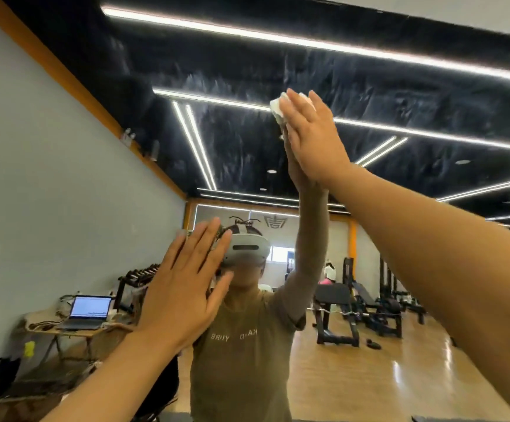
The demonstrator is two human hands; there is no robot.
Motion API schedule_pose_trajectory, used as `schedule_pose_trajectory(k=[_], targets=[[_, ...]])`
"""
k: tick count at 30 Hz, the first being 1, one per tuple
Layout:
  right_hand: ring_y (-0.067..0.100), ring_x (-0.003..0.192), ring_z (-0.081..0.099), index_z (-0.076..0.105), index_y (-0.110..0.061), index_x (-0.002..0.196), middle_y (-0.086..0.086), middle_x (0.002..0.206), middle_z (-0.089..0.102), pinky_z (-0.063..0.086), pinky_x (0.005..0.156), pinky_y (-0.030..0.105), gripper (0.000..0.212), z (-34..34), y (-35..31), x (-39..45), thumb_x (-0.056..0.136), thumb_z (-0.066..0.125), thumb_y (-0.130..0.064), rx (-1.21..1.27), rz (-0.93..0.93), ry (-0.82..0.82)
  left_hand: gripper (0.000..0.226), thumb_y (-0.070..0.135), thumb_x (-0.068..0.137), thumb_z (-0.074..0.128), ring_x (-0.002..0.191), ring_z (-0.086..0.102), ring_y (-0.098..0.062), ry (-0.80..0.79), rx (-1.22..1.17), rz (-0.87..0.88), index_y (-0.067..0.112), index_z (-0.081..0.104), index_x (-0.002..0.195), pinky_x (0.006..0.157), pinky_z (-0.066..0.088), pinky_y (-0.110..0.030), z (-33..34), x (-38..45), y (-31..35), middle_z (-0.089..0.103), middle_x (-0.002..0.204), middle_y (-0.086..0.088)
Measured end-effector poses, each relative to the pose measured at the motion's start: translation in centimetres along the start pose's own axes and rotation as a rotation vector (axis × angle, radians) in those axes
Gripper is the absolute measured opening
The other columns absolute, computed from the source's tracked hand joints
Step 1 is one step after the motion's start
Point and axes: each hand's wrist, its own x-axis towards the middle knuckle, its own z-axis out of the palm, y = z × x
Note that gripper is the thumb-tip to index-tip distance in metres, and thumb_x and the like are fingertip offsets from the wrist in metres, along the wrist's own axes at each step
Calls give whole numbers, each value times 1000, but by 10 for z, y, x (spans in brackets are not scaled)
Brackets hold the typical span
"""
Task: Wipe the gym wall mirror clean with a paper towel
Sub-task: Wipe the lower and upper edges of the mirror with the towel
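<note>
The wall mirror (pixel 369 86) fills nearly the whole view and shows smeary streaks across the reflected dark ceiling. My right hand (pixel 311 138) is raised high, fingers straight, pressing a crumpled white paper towel (pixel 278 109) flat against the glass. Only the towel's edges show above and left of my fingers. My left hand (pixel 183 290) lies flat on the mirror lower down at the left, fingers spread, holding nothing. My own reflection stands behind both hands.
The mirror reflects a gym: a grey wall with an orange band at left, a table with an open laptop (pixel 90 310), a dumbbell rack (pixel 139 277), weight benches (pixel 336 315) and a shiny wooden floor (pixel 400 376).
</note>
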Motion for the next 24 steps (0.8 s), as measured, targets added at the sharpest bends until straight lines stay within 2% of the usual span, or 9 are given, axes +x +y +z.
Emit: schedule_pose_trajectory(k=[2, 4, 7, 10, 13, 15, 18, 21, 24], targets=[[34, 152, 9, 31, -15, 156, 3, 165, 22, 7, 124, 40, 46, 13, -18, 7, 110, 32, -19, 29, 195, 74, 63, 52, 106, 13, 155, 5, -19, -1, -21, -6, 22, 13, 161, 121, 12, -45, 3, -1, -2, 6, 169, -1], [35, 151, 14, 37, -11, 153, 5, 162, 29, 9, 123, 39, 45, 21, -34, -1, 109, 34, -19, 82, 225, 129, 63, 52, 106, 16, 155, 3, -19, 8, -30, -25, 24, 9, 161, 120, 12, -45, 5, -2, -2, 3, 169, 0], [36, 145, 26, 47, -7, 146, 11, 153, 42, 18, 120, 43, 43, 21, -46, -44, 105, 40, -18, 140, 4, 87, 63, 52, 106, 16, 155, 4, -19, 13, -36, -8, 25, 4, 161, 121, 10, -43, 6, -3, -3, 4, 169, -1], [31, 147, 24, 46, -14, 148, 5, 155, 40, 22, 122, 43, 46, 22, -53, -118, 104, 41, -25, 175, -233, -93, 62, 51, 106, 15, 155, 5, -20, 19, -52, 14, 23, 7, 162, 122, 9, -41, 7, -3, -7, 8, 169, -4], [26, 152, 18, 38, -21, 151, -3, 160, 32, 18, 124, 49, 47, 24, -48, -183, 104, 41, -24, 146, -414, -205, 60, 48, 107, 14, 155, 4, -19, 20, -62, 41, 21, 10, 161, 122, 7, -41, 6, -4, -9, 9, 168, -5], [26, 153, 17, 36, -22, 152, -5, 161, 30, 11, 125, 46, 48, 21, -46, -211, 104, 41, -24, 124, -496, -251, 60, 48, 108, 14, 155, 3, -19, 17, -72, 53, 20, 13, 161, 123, 4, -40, 5, -4, -10, 8, 168, -4], [28, 152, 18, 37, -20, 151, -2, 159, 33, 6, 126, 42, 51, 16, -44, -228, 101, 47, -20, 127, -596, -291, 61, 48, 107, 14, 155, 1, -19, 6, -63, 50, 19, 13, 161, 125, -2, -37, 5, -4, -10, 7, 169, -4], [31, 149, 26, 41, -17, 147, 3, 155, 42, 12, 126, 43, 47, 14, -33, -220, 101, 49, -19, 102, -740, -326, 63, 46, 106, 19, 155, -3, -19, -10, -50, 32, 19, 9, 161, 125, -5, -37, 6, -5, -9, 2, 169, -5], [33, 146, 31, 49, -14, 145, 8, 152, 47, 16, 125, 45, 43, 11, -18, -200, 102, 50, -19, 80, -849, -338, 63, 45, 106, 20, 155, -3, -20, -2, -34, 57, 18, 6, 161, 125, -2, -40, 5, -4, -9, 1, 169, -6]])
